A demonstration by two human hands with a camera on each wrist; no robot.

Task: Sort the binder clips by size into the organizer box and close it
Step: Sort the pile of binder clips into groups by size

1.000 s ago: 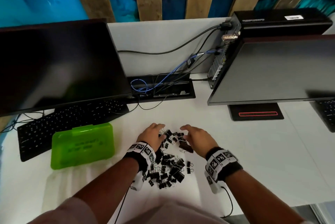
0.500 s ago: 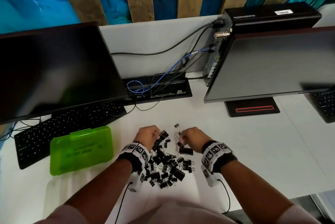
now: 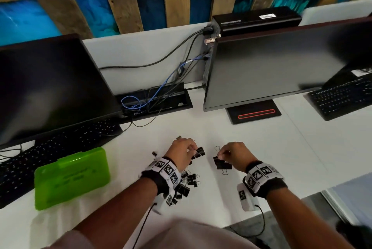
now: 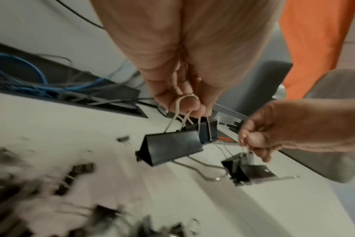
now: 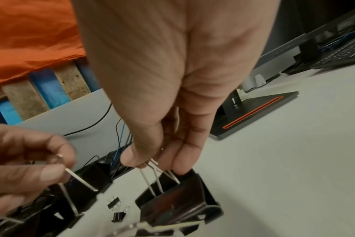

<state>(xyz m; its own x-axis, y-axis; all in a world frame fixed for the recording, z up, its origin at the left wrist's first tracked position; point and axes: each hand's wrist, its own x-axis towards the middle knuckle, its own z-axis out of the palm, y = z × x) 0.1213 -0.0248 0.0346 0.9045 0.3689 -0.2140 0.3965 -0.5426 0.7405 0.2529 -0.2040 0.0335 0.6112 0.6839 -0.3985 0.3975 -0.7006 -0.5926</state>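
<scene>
From the head view, both hands are raised a little above the white counter [image 3: 271, 148]. The left hand [image 3: 181, 153] pinches the wire handles of large black clips [image 3: 199, 152], and the right hand [image 3: 234, 155] pinches another bunch of large clips [image 3: 222, 165] that hangs just over the counter. The pile of smaller clips [image 3: 186, 183] lies under the left wrist. The green organizer box [image 3: 70, 176] sits shut, well to the left by a keyboard [image 3: 60, 148], so nothing is sorted into it yet.

The left wrist view shows the left grip clenched on the handles of two big clips [image 4: 172, 147], which dangle freely. Loose small clips [image 4: 79, 173] lie blurred on the counter below.

The right wrist view shows the right grip likewise closed on handles, thumb against fingers, with big clips [image 5: 178, 203] hanging under it; I cannot count them. Two small clips [image 5: 117, 208] rest on the counter just beside.

To do this step well, I judge the big clips should be set down together, apart from the pile, or the box opened first. Holding by the wires is loose, so they should travel low and slow to avoid drops.
</scene>
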